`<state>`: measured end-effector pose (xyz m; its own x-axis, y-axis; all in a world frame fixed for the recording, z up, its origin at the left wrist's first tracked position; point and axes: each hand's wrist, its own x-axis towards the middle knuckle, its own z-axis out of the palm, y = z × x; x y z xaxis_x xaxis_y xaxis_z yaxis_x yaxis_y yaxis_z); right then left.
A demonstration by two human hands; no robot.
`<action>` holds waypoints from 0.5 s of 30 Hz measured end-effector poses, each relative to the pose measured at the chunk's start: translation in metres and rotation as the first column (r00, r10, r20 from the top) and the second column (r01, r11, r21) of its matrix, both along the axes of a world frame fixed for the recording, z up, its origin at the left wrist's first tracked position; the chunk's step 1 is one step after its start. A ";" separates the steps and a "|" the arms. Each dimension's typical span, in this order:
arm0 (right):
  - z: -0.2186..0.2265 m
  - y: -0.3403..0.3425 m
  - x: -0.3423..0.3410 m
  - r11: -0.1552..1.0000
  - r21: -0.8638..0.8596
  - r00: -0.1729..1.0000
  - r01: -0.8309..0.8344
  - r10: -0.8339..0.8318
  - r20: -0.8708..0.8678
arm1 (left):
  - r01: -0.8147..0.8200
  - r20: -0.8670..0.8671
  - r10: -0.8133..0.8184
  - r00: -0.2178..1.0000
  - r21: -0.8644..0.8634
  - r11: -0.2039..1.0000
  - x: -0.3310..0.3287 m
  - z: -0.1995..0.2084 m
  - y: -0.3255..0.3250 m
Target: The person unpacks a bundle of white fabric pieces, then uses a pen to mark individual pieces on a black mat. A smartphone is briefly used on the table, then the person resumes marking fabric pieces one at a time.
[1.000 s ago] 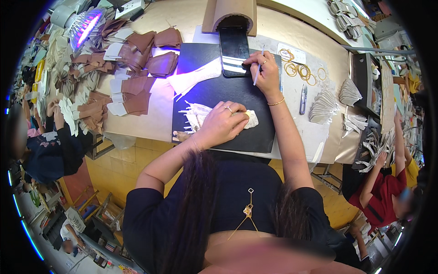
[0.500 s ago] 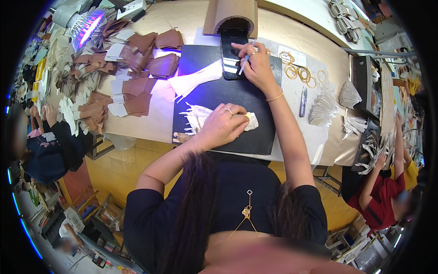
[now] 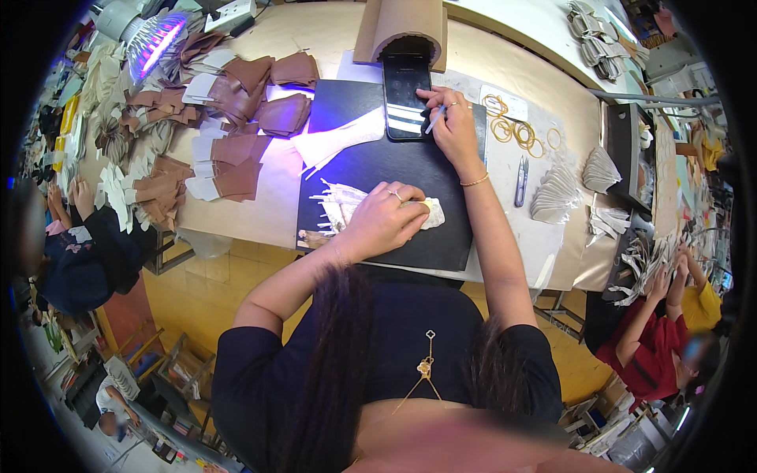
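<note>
My left hand (image 3: 386,217) is closed over a bundle of white fringed pieces (image 3: 337,202) on the black mat (image 3: 438,169). The bundle's pale end (image 3: 434,214) sticks out past my fingertips, with a bit of yellow beside them. My right hand (image 3: 454,130) is closed around a slim, pale pen-like tool (image 3: 432,120), at the right edge of a black phone (image 3: 406,87). The phone lies at the mat's far side, its top end by a brown curved cardboard piece (image 3: 400,27). A brightly lit white piece (image 3: 343,140) lies left of the phone.
Brown and white cut pieces (image 3: 236,158) pile up at the left under a lit lamp (image 3: 156,47). Yellow rubber bands (image 3: 512,130), thread snips (image 3: 521,181) and fanned white stacks (image 3: 557,197) lie at the right. Other people work at both sides.
My right hand has drawn back from over the phone's screen to its right edge, still with the pen-like tool. My left hand has stayed in place.
</note>
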<state>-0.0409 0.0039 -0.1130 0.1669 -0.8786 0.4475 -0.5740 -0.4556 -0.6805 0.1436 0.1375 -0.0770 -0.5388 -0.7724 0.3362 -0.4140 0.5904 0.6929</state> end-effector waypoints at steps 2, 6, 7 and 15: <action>-0.001 -0.002 0.002 1.000 -0.006 0.998 0.016 -0.016 -0.057 | -0.005 0.000 0.005 1.000 0.004 1.000 0.001 0.000 0.001; 0.000 -0.009 0.014 0.998 -0.054 0.997 -0.023 0.019 -0.078 | -0.007 -0.004 0.007 1.000 0.004 1.000 0.001 0.001 0.001; 0.000 -0.012 0.020 0.998 -0.051 0.994 -0.044 0.039 -0.102 | -0.008 -0.001 0.008 1.000 -0.004 1.000 0.001 0.000 0.001; 0.009 -0.007 0.012 0.999 -0.015 0.999 0.048 -0.048 -0.010 | -0.014 -0.006 0.014 1.000 -0.009 1.000 0.001 0.000 0.002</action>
